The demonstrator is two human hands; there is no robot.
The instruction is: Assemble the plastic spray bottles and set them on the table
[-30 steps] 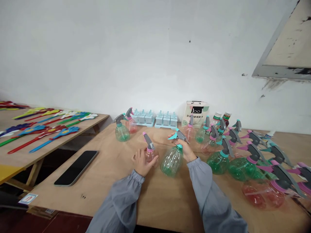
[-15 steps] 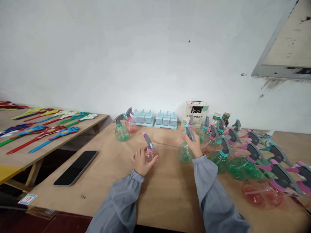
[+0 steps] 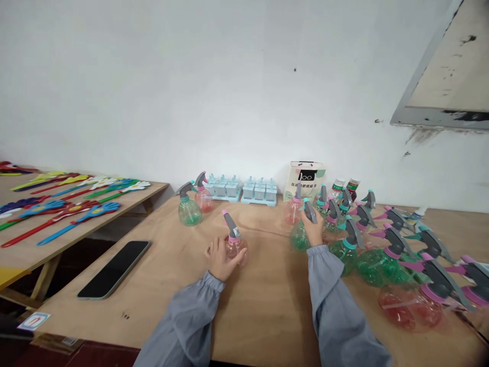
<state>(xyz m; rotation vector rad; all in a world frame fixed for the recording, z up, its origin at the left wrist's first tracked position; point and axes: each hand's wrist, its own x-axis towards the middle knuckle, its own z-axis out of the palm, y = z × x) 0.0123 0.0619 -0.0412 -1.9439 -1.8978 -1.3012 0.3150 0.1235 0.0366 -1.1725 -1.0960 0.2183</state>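
My left hand [image 3: 221, 257] is wrapped round the body of a clear pink spray bottle [image 3: 237, 250], which stands upright mid-table, its grey trigger head and pink nozzle pointing up and left. Farther right, my right hand [image 3: 314, 229] grips the neck of a green spray bottle [image 3: 299, 236] with a teal nozzle; its fingers partly cover the trigger. Just behind that bottle is another pink spray bottle [image 3: 292, 211]. Close on its right stand more spray bottles, among them a green one [image 3: 346, 252] with a teal collar.
Several pink and green spray bottles [image 3: 405, 303] crowd the right side. At the back are a green bottle [image 3: 190, 211], light-blue popsicle molds [image 3: 260, 192] and a paper bag [image 3: 304, 178]. A phone [image 3: 114, 270] lies left. Colourful hand-shaped toys [image 3: 80, 221] cover the neighbouring table.
My right hand has moved a little to the right with the green spray bottle, closer to the group there. The left hand keeps its hold; the view has shifted slightly.
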